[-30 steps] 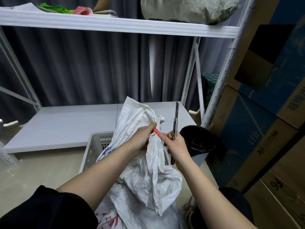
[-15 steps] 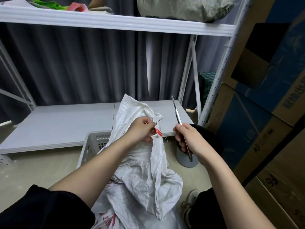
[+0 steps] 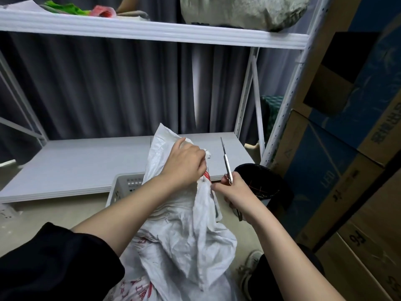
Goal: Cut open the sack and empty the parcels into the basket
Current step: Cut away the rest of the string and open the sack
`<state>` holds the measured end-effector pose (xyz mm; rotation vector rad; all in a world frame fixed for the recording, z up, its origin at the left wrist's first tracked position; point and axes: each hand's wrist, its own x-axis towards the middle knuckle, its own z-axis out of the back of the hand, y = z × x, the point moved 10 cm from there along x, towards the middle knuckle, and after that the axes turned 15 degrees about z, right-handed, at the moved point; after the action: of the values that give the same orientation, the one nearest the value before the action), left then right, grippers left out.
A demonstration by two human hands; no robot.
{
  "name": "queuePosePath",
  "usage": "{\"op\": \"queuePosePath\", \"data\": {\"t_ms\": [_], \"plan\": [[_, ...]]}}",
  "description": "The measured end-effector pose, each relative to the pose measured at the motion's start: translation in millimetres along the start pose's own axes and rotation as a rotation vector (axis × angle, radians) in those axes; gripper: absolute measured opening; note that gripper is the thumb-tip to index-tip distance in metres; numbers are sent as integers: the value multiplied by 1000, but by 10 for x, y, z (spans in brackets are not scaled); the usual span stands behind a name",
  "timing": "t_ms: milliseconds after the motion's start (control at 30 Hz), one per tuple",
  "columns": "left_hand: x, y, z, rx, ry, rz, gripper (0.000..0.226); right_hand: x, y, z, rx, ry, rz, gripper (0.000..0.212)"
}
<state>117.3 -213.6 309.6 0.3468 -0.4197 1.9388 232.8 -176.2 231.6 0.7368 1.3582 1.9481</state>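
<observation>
Step in hand, as I read it: opening the sack. The neck is not open yet, and no parcels are visible.

Left hand: fingers curled tight round the bunched neck of the sack, holding it upright. A red tie shows just under the knuckles, wrapped on the neck.

Right hand: fingers closed round the handle end of the scissors. The blades look together and point up and away, clear of the fabric. The fingertips are right at the neck just below the red tie, touching or nearly so; can't tell which. They may be pinching fabric, unclear.

Sack position: it stands on the floor in front of the person, with its body slumped toward them. The neck is raised between both hands, over the near edge of the white basket. The basket sits behind the sack, against the front edge of the low shelf board, and is mostly hidden by the sack.

Next move likely needs:
- swing the blade tips down to the tie, part them, and get one blade under the tie or across the neck
- keep the left hand's tension on the neck, fingers clear of the cut line
- then tip the mouth over the basket rim

Risk: the left knuckles sit very close to the tie.

Beside the right hand: a black bin.
</observation>
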Motion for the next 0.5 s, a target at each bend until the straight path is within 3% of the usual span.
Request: {"op": "queuePosePath", "data": {"t_ms": [100, 200, 300, 433, 500], "plan": [[40, -21, -29, -16, 114, -30, 18, -7, -16, -10, 10, 40, -22, 17], [39, -37, -81, -53, 252, -92, 8, 25, 100, 163, -71, 30, 39, 28], [31, 44, -184, -9, 361, -96, 24, 1, 224, 341, -183, 33, 100, 34], [112, 176, -174, 45, 292, -91, 17, -147, 419, 444, -250, 64, 133, 20], [103, 187, -166, 9, 296, -82, 18, -232, 547, 492, -441, 79, 172, 17]]}}
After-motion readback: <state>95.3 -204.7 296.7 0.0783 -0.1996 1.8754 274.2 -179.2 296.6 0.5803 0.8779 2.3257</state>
